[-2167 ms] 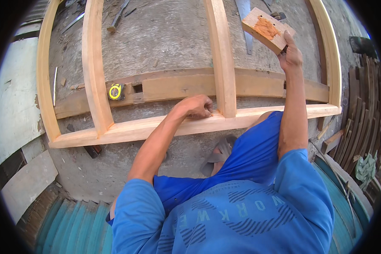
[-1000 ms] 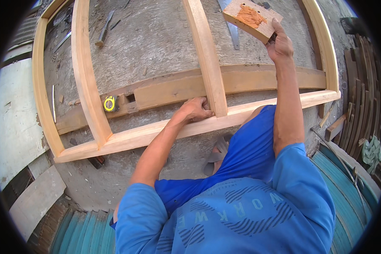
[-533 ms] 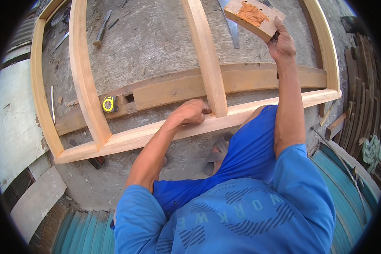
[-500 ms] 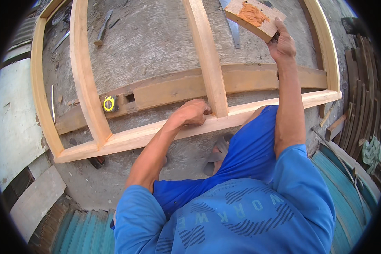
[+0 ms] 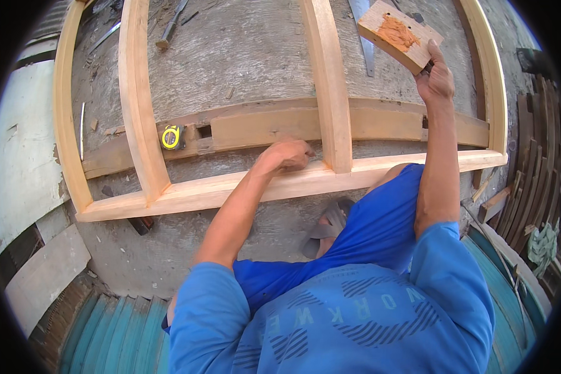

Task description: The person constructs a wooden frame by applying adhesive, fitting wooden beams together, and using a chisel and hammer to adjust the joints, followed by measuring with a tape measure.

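In my raised right hand (image 5: pixel 436 78) is a small wooden board (image 5: pixel 380 23) with a smear of orange filler paste (image 5: pixel 397 34) on its upper face. The fingers grip its near right corner, and part of them is hidden underneath. My left hand (image 5: pixel 287 154) is closed with its fingers curled, just left of the foot of a wooden crosspiece (image 5: pixel 330 93). It hovers over the near rail (image 5: pixel 230 186) of a pale wooden frame; what its fingertips hold, if anything, cannot be made out. Orange filler marks some joints along that rail.
A brown timber beam (image 5: pixel 262 129) lies across, beneath the frame. On it sits a yellow tape measure (image 5: pixel 172 137). Farther off are a chisel (image 5: pixel 171 26) and a saw blade (image 5: pixel 363 43). Stacked boards (image 5: pixel 533 156) stand right; teal corrugated sheets (image 5: pixel 115 333) lie near me.
My left hand has come away from the crosspiece joint, a little up and left of it. My right hand still holds the board. The whole view has shifted slightly.
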The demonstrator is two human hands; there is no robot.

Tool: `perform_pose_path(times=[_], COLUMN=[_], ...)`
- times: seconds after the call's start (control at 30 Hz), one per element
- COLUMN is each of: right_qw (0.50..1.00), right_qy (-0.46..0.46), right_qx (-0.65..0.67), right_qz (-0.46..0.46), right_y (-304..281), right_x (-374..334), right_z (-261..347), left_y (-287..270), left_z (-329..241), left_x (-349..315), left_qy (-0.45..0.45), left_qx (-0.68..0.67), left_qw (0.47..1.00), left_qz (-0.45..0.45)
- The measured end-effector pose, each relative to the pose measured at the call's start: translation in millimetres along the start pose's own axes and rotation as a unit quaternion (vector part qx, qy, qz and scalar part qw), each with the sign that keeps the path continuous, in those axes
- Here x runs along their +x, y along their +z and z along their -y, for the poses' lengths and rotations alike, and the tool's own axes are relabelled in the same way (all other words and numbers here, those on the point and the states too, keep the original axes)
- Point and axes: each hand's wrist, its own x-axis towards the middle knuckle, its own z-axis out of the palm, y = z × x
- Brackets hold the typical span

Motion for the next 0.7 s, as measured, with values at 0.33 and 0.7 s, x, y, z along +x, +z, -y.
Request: perform_pose_path(times=[0.33,0.7], right_qw=[0.999,0.999], right_qy=[0.007,-0.004], right_qx=[-0.009,-0.008], right_qz=[0.047,0.031], right_y=[6.8,8.9], right_x=[-2.0,-2.0], right_z=[-3.8,-4.0], left_y=[29.6,-1.1], left_z=[1.0,-34.6], left_x=[24.4,-15.3], left_qy=[0.091,0.137], left_qx=[0.007,-0.004], left_qw=[0.996,0.990], left_qz=[-0.023,-0.008])
